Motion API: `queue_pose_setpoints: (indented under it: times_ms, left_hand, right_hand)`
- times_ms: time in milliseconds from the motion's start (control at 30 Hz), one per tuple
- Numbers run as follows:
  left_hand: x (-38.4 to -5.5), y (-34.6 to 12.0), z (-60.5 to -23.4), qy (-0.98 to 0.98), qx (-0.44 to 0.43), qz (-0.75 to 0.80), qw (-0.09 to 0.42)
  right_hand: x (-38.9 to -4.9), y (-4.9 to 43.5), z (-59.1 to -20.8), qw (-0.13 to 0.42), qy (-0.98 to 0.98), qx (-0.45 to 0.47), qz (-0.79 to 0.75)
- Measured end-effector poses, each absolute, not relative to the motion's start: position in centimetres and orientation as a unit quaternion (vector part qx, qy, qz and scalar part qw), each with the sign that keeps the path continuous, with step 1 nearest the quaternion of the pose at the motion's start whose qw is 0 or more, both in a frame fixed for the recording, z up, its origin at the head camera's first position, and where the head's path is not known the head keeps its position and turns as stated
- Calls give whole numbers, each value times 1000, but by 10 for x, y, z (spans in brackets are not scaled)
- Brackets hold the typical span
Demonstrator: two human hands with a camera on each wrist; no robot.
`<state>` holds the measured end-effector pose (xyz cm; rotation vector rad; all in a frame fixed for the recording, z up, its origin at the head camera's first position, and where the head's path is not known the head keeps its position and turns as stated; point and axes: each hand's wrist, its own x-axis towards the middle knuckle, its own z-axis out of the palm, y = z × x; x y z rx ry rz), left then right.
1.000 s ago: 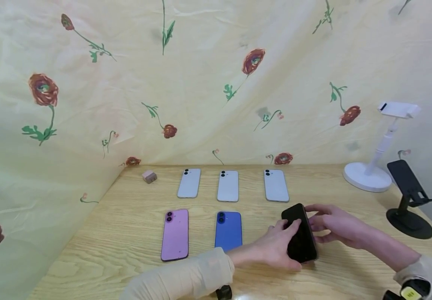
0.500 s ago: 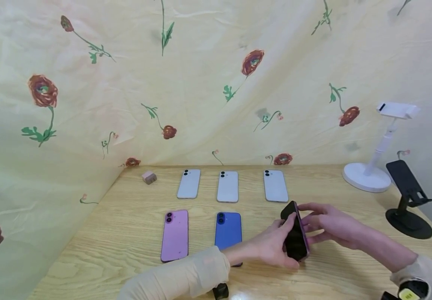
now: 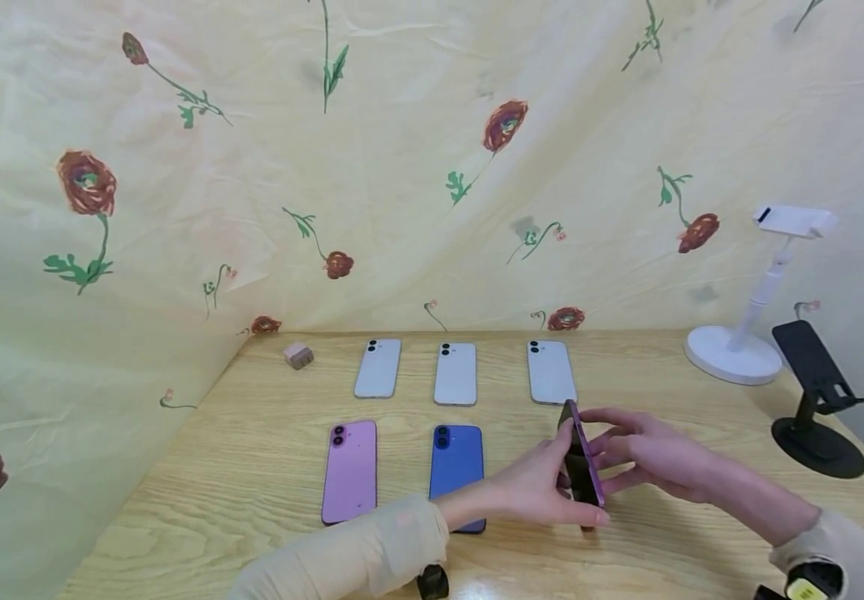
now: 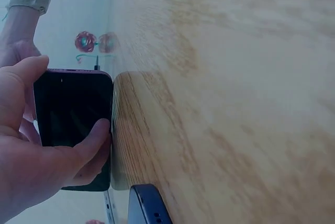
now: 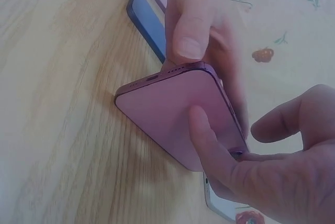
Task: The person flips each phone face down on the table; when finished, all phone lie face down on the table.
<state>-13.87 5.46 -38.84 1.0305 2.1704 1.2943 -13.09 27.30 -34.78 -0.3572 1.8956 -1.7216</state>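
Observation:
A pink-backed smartphone (image 3: 581, 462) with a black screen stands tilted up on its long edge at the table's right middle. My left hand (image 3: 532, 492) holds it, thumb at the charging-port end and fingers over the dark screen (image 4: 68, 103). From the other side, my right hand (image 3: 649, 454) reaches in with spread, loosely bent fingers. One fingertip of it touches the pink back (image 5: 162, 109) in the right wrist view, while another digit points toward the phone's side. A blue phone (image 3: 457, 458) lies face down beside my left wrist, partly hidden by it.
A lilac phone (image 3: 350, 471) lies left of the blue one. Behind are three white phones, including the rightmost white phone (image 3: 551, 371). A small charger plug (image 3: 299, 356) sits back left. A white stand (image 3: 735, 354) and black phone stand (image 3: 817, 446) occupy the right side.
The pink-backed phone has turned from lying screen up to standing steeply on its edge, shifting slightly left. Both hands have moved left with it, the right hand's fingers now at its back.

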Motion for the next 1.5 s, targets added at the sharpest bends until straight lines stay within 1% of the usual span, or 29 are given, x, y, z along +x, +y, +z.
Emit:
queue_pose_setpoints:
  times_ms: [200,433,933,1133,1300,1500]
  left_hand:
    - [-139,50,-386,737,368,515,236]
    - [-138,50,-384,727,357,530,253]
    - [-137,46,-387,725,334,540,267]
    - [-136,44,-386,712,312,560,287]
    - [-136,42,-387,708,295,569,296]
    - [-137,42,-388,696,314,577,290]
  right_hand:
    - [-131,270,-352,285,695,-142,-645]
    - [-130,269,-359,302,680,-142,-652]
    - [-127,265,-365,320,691,-134,-634]
    - [-126,265,-370,307,704,-133,-627]
    - [-126,264,-372,289,728,-157,-602]
    - [-125,268,-372,257,779,-201,-535]
